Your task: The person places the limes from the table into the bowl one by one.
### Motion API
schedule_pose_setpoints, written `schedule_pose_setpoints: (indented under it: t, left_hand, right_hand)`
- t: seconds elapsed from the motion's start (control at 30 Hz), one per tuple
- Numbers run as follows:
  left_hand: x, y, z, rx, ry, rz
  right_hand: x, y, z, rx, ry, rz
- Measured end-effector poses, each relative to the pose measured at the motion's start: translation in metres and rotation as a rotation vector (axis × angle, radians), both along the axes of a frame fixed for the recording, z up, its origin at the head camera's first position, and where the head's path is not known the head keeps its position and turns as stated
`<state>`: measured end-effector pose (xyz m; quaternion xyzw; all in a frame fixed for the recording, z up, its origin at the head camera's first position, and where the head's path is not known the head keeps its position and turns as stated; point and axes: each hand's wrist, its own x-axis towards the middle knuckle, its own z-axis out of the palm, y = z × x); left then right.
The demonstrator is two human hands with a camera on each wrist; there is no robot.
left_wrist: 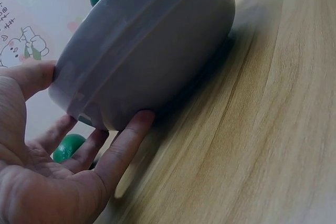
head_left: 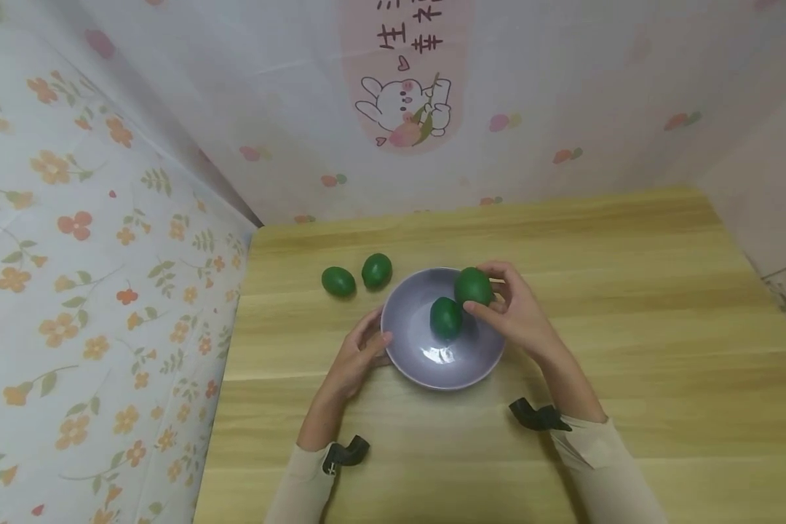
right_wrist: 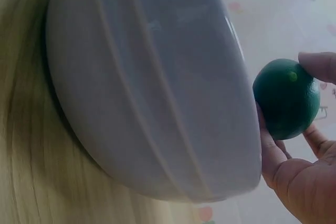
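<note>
A purple-grey bowl point(head_left: 409, 356) stands on the wooden table with one green lime point(head_left: 445, 318) inside it. My left hand point(head_left: 360, 353) holds the bowl's left side, thumb at the rim and fingertips against the outer wall, as the left wrist view shows. Between the thumb and fingers of my right hand point(head_left: 514, 313) is another lime point(right_wrist: 287, 98), held at the bowl's right rim. In the head view this lime overlaps the far right part of the bowl, just above the one inside.
Two more limes, a left one point(head_left: 338, 282) and a right one point(head_left: 376, 271), lie on the table point(head_left: 629, 327) beyond the bowl's left side. A printed curtain point(head_left: 288, 109) hangs behind the table, and a floral cloth point(head_left: 105, 291) covers the left.
</note>
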<state>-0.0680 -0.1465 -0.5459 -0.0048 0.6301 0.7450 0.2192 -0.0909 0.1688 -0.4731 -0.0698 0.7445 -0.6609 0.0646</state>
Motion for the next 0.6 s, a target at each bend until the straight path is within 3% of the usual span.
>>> schedule_pose_setpoints:
  t: [0.3, 0.6]
  left_hand:
    - [-0.004, 0.002, 0.001, -0.007, 0.015, -0.001]
    - [0.0, 0.0, 0.001, 0.007, 0.015, -0.004]
  right_hand:
    - [-0.001, -0.006, 0.003, 0.128, 0.014, 0.047]
    - [0.003, -0.014, -0.003, 0.282, 0.153, 0.072]
